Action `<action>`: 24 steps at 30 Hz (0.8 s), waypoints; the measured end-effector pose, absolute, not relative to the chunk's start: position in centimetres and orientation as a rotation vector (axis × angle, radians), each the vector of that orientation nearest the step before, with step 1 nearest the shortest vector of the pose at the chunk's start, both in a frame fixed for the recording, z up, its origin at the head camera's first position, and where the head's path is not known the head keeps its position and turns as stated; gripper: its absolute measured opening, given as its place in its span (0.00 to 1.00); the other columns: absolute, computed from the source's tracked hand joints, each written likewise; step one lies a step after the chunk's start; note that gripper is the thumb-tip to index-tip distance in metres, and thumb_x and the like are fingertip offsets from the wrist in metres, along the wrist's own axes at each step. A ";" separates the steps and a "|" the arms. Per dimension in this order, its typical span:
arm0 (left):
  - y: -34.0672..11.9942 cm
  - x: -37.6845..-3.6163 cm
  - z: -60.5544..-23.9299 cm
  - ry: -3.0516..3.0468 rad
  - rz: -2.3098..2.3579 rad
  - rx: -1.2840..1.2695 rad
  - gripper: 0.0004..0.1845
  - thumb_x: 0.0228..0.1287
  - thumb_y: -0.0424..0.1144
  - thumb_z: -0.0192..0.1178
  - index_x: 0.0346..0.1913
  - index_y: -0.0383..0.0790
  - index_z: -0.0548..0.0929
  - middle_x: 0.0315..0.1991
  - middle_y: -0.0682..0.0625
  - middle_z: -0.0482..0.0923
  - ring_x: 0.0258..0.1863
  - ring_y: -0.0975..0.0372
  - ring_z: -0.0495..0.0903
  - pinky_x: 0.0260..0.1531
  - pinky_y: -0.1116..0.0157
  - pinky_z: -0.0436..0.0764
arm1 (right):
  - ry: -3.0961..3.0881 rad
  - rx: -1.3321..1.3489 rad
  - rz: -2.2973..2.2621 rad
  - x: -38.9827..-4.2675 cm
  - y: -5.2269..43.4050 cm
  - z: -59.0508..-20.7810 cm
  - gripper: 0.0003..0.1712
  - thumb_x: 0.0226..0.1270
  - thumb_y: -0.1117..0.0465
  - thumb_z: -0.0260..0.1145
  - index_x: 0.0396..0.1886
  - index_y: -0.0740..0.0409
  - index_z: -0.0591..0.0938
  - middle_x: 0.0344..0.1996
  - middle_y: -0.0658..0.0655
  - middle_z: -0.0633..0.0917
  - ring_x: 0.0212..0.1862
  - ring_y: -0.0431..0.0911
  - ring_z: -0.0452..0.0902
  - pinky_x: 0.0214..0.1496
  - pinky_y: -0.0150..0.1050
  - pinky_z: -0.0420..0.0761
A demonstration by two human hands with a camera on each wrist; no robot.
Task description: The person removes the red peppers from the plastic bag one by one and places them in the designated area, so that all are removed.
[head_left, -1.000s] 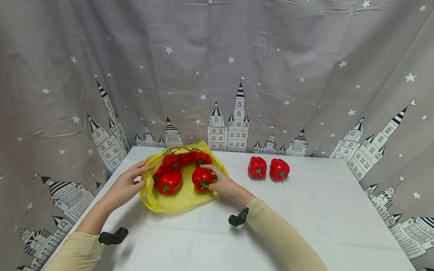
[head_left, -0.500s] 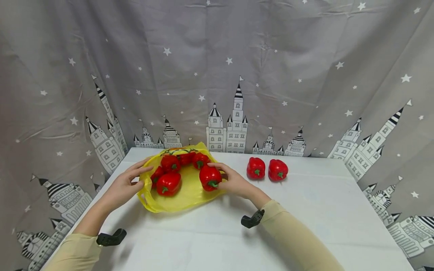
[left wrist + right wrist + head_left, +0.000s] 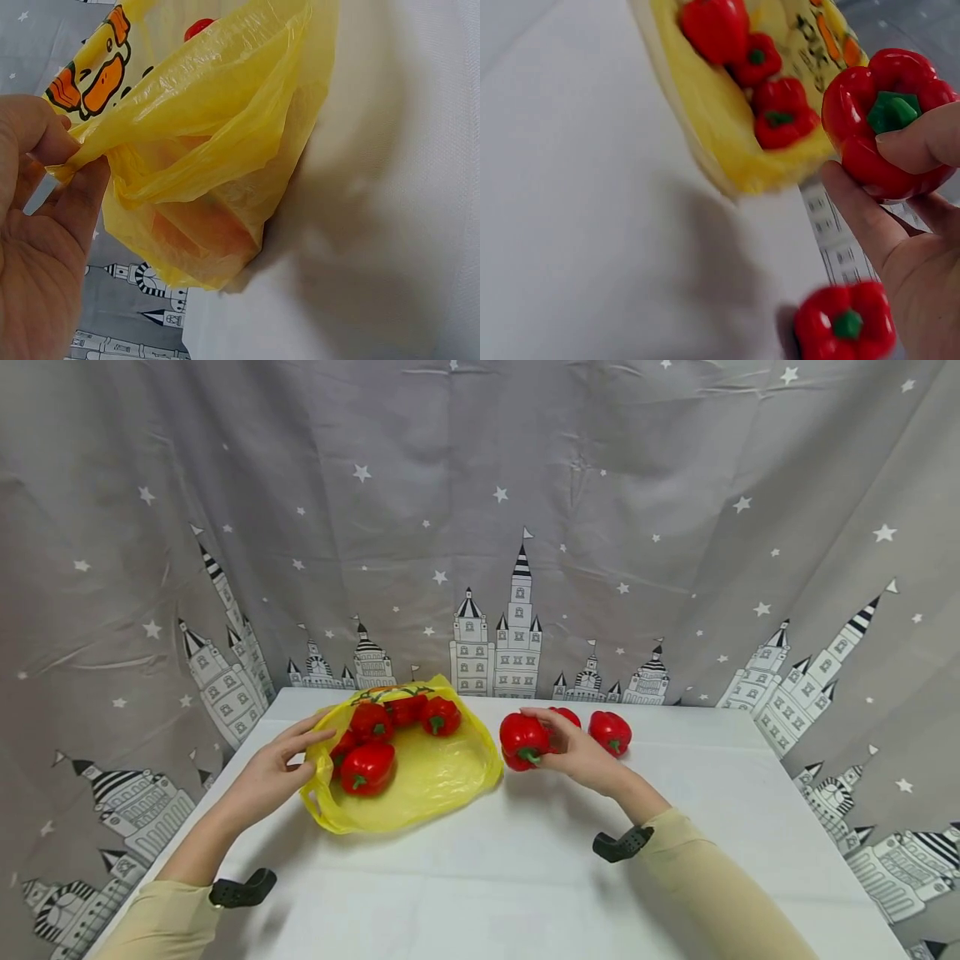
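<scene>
A yellow plastic bag (image 3: 420, 777) lies open on the white table (image 3: 525, 877) with several red bell peppers (image 3: 367, 767) inside. My left hand (image 3: 277, 768) pinches the bag's left edge (image 3: 112, 146) between thumb and fingers. My right hand (image 3: 577, 756) grips a red bell pepper (image 3: 522, 740) just right of the bag, above the table; in the right wrist view this held pepper (image 3: 885, 124) shows its green stem. Two more red peppers (image 3: 609, 731) sit on the table behind that hand, one partly hidden.
A grey curtain (image 3: 480, 527) printed with castles and stars hangs behind and around the table. The table's front and right side are bare white cloth. A black wrist mount (image 3: 621, 845) sits on each forearm.
My right hand has lifted one red pepper out of the bag and carried it to the right, towards the two peppers on the table. The left hand stays on the bag's edge.
</scene>
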State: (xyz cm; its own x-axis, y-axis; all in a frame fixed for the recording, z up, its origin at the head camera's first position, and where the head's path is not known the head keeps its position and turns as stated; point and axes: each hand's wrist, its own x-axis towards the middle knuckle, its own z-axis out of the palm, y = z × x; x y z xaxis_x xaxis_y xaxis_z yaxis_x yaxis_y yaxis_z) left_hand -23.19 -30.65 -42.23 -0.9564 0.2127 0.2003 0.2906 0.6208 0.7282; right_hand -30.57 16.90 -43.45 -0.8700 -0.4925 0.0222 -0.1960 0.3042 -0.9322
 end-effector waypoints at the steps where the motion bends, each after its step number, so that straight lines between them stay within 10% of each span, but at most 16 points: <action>1: -30.6 -23.2 -42.2 -2.745 -1.261 -0.424 0.25 0.70 0.27 0.54 0.69 0.35 0.77 0.80 0.47 0.55 0.75 0.44 0.60 0.51 0.83 0.70 | 2.315 -0.605 -1.593 -30.6 17.6 -43.4 0.46 0.59 0.65 0.75 0.74 0.31 0.70 0.69 0.50 0.72 0.71 0.56 0.65 0.61 0.55 0.80; 24: -30.5 -23.3 -42.0 -2.763 -1.232 -0.411 0.25 0.69 0.27 0.54 0.69 0.35 0.77 0.80 0.45 0.55 0.75 0.44 0.59 0.50 0.84 0.69 | 2.380 -0.461 -1.709 -32.1 31.3 -42.3 0.46 0.66 0.71 0.67 0.80 0.46 0.61 0.72 0.64 0.64 0.70 0.67 0.63 0.56 0.46 0.83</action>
State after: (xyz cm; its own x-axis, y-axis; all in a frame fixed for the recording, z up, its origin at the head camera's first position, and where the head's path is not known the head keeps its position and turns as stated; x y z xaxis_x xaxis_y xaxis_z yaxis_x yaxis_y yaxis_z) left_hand -23.28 -30.50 -42.05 -0.9599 0.2074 0.1886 0.2789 0.6389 0.7170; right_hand -32.10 31.25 -42.25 -0.9366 -0.3485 0.0375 -0.1469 0.2930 -0.9448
